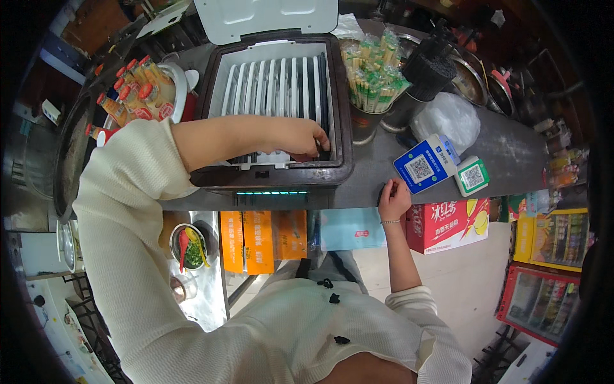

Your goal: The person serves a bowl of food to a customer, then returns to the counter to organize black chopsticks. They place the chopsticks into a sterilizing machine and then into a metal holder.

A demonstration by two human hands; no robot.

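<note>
An open dark-rimmed box [343,165] with a pale lid [268,19] stands on the grey counter. Inside it runs a row of thin upright white panels [273,89], with dark ones [323,86] at the right end. My left hand [309,141] reaches across into the box's front right corner, fingers bent down by the dark panels; its fingertips are partly hidden, so a hold cannot be made out. My right hand [394,198] rests with curled fingers at the counter's front edge, close to a blue payment-code stand [424,165]. Something small and dark shows beside its fingers.
Right of the box stand a metal cup of wrapped chopsticks [374,91], black straws [429,72], a clear plastic bag [446,120] and a green-edged code stand [472,176]. Capped bottles [139,96] sit left. Lower down are a bowl of chopped greens [194,252] and cartons [446,228].
</note>
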